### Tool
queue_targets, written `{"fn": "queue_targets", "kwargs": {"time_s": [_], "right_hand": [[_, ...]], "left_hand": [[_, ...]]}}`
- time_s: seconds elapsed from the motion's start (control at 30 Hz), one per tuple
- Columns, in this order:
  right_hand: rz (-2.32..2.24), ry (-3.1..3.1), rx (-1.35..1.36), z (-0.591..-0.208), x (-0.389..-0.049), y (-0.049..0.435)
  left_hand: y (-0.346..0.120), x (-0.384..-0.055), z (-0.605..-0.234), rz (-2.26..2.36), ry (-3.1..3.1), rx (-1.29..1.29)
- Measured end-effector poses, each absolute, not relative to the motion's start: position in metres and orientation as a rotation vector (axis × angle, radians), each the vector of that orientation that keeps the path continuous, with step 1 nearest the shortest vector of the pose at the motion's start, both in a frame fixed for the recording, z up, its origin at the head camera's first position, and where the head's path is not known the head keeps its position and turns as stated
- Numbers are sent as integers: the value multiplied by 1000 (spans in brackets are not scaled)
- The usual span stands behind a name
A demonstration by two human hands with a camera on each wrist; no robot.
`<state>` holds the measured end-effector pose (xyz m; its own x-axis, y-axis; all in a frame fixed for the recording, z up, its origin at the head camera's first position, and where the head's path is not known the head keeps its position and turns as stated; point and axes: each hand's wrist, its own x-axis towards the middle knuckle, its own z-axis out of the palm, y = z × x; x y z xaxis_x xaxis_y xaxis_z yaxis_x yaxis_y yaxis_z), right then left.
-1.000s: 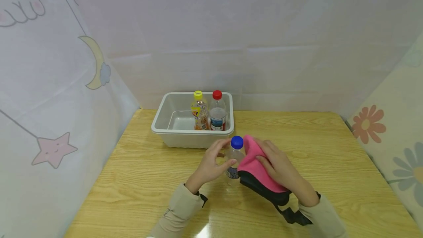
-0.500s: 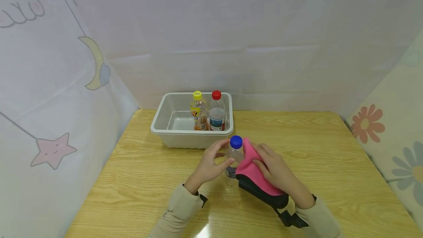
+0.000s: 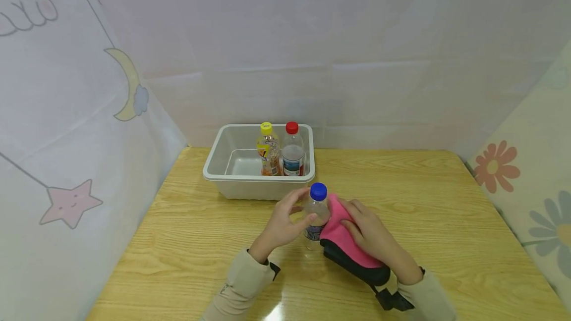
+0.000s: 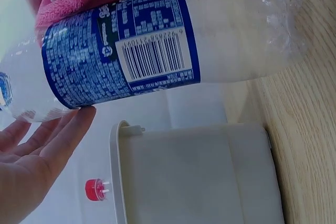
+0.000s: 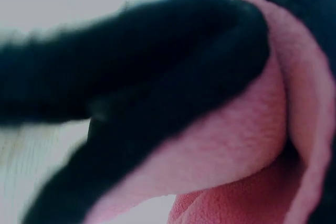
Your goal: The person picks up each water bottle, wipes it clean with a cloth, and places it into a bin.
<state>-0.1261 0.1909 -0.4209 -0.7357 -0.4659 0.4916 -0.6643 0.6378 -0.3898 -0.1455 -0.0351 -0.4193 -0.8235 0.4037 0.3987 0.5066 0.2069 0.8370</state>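
A clear plastic bottle (image 3: 314,234) with a blue cap and blue label stands upright on the table in the head view. My left hand (image 3: 285,219) holds it from the left, thumb in front and fingers behind. In the left wrist view the left hand's fingers (image 4: 63,140) touch the bottle (image 4: 121,51) at the label's edge. My right hand (image 3: 372,232) grips a pink fleece cloth (image 3: 341,229) with a black edge, against the bottle's right side. The pink-and-black cloth (image 5: 226,135) fills much of the right wrist view, where the hand is hidden.
Behind the bottle stands a light grey plastic bin (image 3: 263,189). Inside it are a yellow-capped bottle (image 3: 269,152) and a red-capped bottle (image 3: 293,155), side by side. A wooden table (image 3: 178,241) lies under everything, with a printed curtain (image 3: 276,43) round its back and sides.
My right hand has slid the pink cloth a little down and to the left along the bottle's side. The left hand and the bottle have hardly moved.
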Motion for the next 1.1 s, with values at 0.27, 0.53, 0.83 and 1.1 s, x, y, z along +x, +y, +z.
{"fn": "queue_targets", "kwargs": {"time_s": [0.27, 0.53, 0.83, 1.1], "right_hand": [[827, -2480, 895, -414, -124, 195], [846, -2470, 887, -403, -122, 195], [830, -2429, 903, -393, -123, 194], [807, -2431, 912, -388, -125, 192]], "left_hand": [[-30, -145, -417, -1629, -2400, -811], [-32, -147, -417, -1622, -2411, -840], [-36, -150, -418, -1603, -2401, -929], [-37, -152, -417, -1660, -2400, -963]]}}
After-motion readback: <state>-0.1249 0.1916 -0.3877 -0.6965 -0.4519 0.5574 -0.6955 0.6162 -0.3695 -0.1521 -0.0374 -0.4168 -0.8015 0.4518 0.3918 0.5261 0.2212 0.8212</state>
